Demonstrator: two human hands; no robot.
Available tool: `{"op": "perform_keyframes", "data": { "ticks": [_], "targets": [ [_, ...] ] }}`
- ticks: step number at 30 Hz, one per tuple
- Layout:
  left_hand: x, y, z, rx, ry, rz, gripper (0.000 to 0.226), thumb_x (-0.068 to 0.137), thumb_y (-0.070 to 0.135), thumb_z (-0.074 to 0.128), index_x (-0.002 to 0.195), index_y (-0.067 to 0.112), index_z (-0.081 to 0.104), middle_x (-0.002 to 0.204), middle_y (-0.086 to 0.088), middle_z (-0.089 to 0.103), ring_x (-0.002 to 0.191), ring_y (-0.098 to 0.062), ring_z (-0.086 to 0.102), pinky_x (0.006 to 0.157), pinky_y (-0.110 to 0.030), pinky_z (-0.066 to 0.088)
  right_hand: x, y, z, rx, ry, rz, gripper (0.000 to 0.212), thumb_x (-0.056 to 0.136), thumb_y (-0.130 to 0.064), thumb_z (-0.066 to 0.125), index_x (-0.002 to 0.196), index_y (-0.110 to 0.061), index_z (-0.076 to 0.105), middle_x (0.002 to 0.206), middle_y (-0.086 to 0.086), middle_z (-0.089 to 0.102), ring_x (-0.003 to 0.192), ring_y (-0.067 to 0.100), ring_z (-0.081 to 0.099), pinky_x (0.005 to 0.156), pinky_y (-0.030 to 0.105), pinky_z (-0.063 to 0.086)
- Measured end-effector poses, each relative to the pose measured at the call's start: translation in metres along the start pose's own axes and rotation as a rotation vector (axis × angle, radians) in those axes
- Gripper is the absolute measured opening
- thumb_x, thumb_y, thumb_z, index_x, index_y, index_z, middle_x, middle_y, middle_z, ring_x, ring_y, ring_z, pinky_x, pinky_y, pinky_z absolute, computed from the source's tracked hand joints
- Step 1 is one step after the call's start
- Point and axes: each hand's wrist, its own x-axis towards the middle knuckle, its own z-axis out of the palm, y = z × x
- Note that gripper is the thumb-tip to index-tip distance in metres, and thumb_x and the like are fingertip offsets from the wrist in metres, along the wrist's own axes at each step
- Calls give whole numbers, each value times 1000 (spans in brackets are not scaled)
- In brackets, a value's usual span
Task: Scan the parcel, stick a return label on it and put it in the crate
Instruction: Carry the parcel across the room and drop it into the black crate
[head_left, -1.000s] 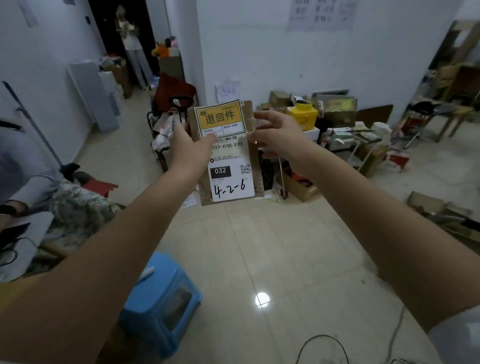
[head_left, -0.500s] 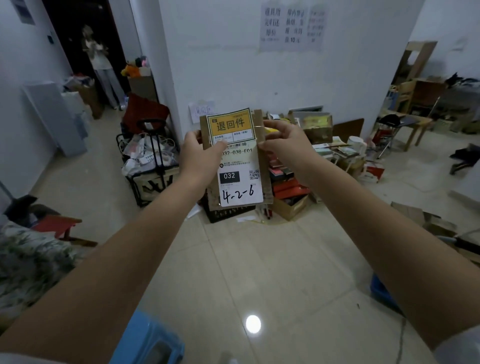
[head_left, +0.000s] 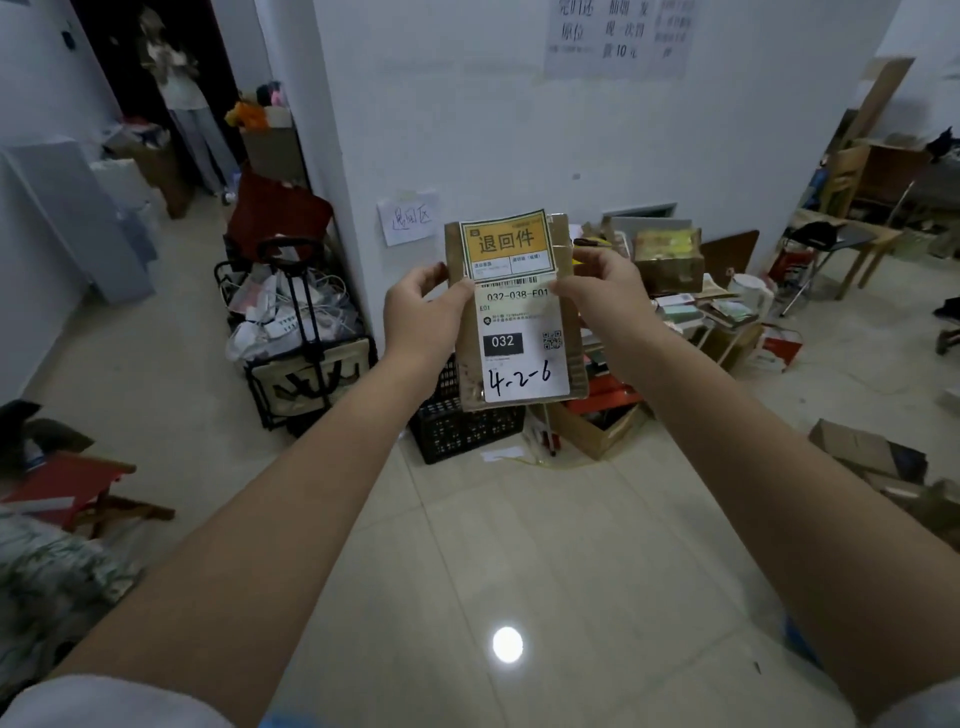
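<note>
Parcel depot, piled boxes (head_left: 667, 260), crate (head_left: 462, 426)

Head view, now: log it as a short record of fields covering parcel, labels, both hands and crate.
parcel: brown cardboard parcel, held upright in the air in front of the person
return label: yellow label on the parcel's top, overlapping the white one
shipping label: white label, printed 032, handwritten 4-2-6
left hand: left hand grips the parcel's left edge, thumb on its front
right hand: right hand grips the right edge
crate: black crate on the floor by the wall, beyond the parcel
task state: parcel not yet in crate
</note>
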Motion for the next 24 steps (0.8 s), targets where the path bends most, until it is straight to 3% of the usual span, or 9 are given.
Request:
{"op": "perform_keyframes", "data": {
  "ticks": [2,4,6,10,14,18,24],
  "targets": [
    [19,-10,10,23,7,-28,33,86,18,59,118,13,64,111,-1,71,86,-9,69,69,-23,57,17,4,7,1,-30,51,42,87,-5,60,129,-8,52,122,9,64,107,25,64,91,44,53],
    [39,-19,17,35,15,-50,34,84,19,59,118,15,65,111,-1,72,87,-12,71,76,-30,59,35,7,12,-2,-52,84,36,89,-4,58,124,-9,53,121,8,65,106,25,64,90,43,53],
    [60,-23,21,49,16,-57,36,83,19,59,119,16,64,111,-1,72,88,-13,71,79,-33,59,57,10,18,-1,-58,81,40,88,-5,58,127,-9,52,121,7,65,106,25,64,86,41,54],
    [107,-32,25,68,24,-29,36,85,16,57,121,15,62,109,1,71,83,-6,69,66,-21,55,110,16,36,28,-46,72,54,85,-5,62,136,-12,44,123,6,63,107,26,64,91,45,54],
    [162,-45,33,51,72,-50,33,85,14,56,118,15,63,106,-1,72,85,-14,71,76,-36,60,175,25,51,79,-101,72,42,85,-3,60,126,-10,54,117,7,68,102,25,67,91,46,55],
    [230,-58,56,103,89,-56,32,88,11,54,119,12,62,103,0,70,76,-5,66,60,-21,55,248,37,57,64,-132,86,33,88,-3,57,120,-10,58,116,8,69,102,25,67,90,44,55],
    [340,-82,97,139,101,-126,32,90,12,53,121,12,61,113,-5,69,80,-8,65,66,-25,51,369,43,54,4,-169,99,34,89,-4,58,122,-9,58,118,8,68,104,24,66,93,44,54]
  ]
}}
